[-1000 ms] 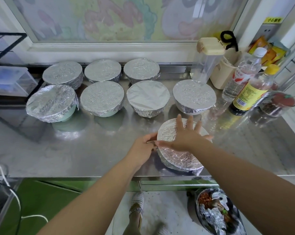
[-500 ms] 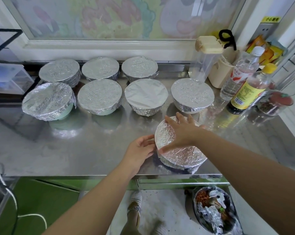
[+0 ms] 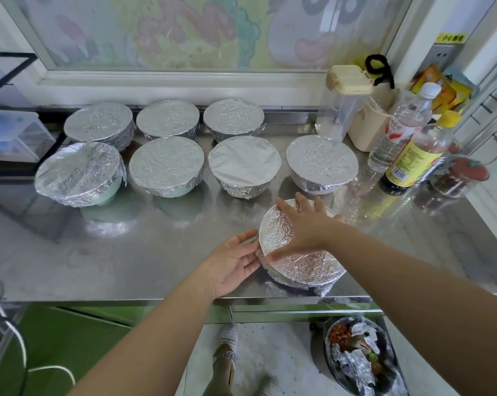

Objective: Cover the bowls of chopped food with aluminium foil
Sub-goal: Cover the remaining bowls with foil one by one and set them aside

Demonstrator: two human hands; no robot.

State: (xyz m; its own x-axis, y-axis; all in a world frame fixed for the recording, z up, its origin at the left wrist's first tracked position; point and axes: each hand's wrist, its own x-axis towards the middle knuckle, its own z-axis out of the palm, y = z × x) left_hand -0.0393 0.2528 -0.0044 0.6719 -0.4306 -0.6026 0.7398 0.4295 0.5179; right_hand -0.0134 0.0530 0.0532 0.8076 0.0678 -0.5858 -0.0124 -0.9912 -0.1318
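Foil-topped bowl (image 3: 301, 267) under my hands: right hand (image 3: 307, 227) flat, fingers spread on top; left hand (image 3: 230, 264) open, touching its 9 o'clock skirt; it sits by the counter's (image 3: 127, 252) 6 o'clock edge; a hard tuck could shove it off.

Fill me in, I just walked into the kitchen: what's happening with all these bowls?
A person is covering them one by one. The right hand lies flat on the foil over the nearest bowl, at the front edge of the counter. The left hand touches the foil at the bowl's left rim. Seven more bowls behind it are already covered.
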